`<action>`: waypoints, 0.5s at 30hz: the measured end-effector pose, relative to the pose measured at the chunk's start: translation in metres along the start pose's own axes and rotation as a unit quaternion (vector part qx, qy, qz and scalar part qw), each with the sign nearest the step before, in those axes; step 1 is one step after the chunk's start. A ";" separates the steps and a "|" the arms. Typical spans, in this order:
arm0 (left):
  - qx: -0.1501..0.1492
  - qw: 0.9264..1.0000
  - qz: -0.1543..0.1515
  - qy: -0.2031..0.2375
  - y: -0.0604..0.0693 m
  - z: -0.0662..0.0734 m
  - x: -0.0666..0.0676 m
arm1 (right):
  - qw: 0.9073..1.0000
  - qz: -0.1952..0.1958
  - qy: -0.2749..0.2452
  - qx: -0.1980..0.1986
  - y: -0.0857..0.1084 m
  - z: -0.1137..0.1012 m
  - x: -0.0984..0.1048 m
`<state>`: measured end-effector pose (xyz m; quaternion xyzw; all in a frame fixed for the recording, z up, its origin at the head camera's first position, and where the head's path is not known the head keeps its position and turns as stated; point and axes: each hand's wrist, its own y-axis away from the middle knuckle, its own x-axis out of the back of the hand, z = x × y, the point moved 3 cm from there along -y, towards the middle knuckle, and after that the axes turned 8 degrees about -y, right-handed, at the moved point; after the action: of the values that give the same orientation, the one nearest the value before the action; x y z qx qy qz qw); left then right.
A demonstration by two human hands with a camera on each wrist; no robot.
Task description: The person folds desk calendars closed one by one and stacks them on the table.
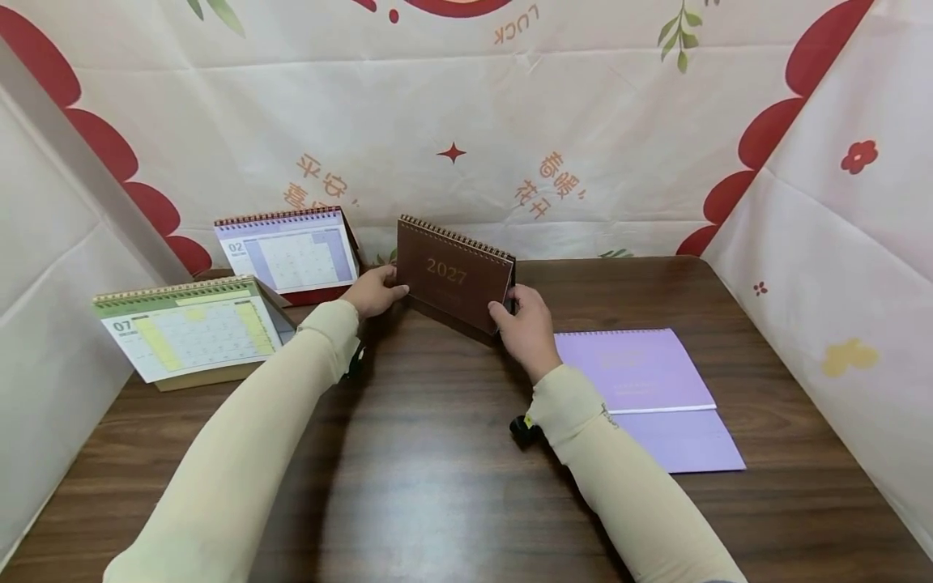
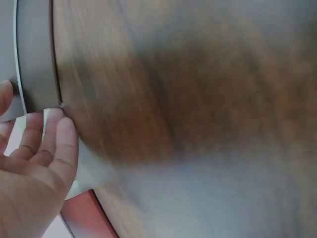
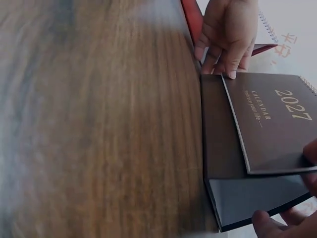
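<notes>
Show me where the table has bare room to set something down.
The widest free patch is the front middle of the table, between the left sleeve and right sleeve. A smaller one lies behind the purple calendar, right of the brown calendar. Back left is crowded: the green calendar and red-based calendar stand close together.

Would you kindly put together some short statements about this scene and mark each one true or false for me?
1. The left hand and right hand both hold the brown calendar. True.
2. In the head view, the purple calendar lies left of the brown calendar. False: it lies to the right.
3. The 07 calendar stands nearer the head camera than the 02 calendar. True.
4. The brown calendar reads 2025. False: it reads 2027.
5. The brown calendar's coil runs along its top edge. True.
6. The table is plain white. False: it is brown with a wood grain.
</notes>
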<state>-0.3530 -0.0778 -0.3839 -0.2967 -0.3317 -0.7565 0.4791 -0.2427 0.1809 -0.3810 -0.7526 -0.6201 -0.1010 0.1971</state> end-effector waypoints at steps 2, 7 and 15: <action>0.004 1.000 0.005 0.007 0.007 -0.002 0.001 | 1.000 -0.001 -0.007 0.010 0.000 -0.002 0.000; 0.001 0.998 0.060 0.016 0.029 -0.003 0.002 | 0.999 0.013 -0.042 0.020 -0.003 -0.010 -0.001; 0.032 0.971 0.165 0.169 0.072 0.016 -0.010 | 0.994 0.030 -0.106 0.024 -0.002 -0.025 0.001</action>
<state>-0.2807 -0.0829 -0.3660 -0.1997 -0.2164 -0.6955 0.6554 -0.2426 0.1714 -0.3579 -0.7722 -0.6172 0.0000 0.1508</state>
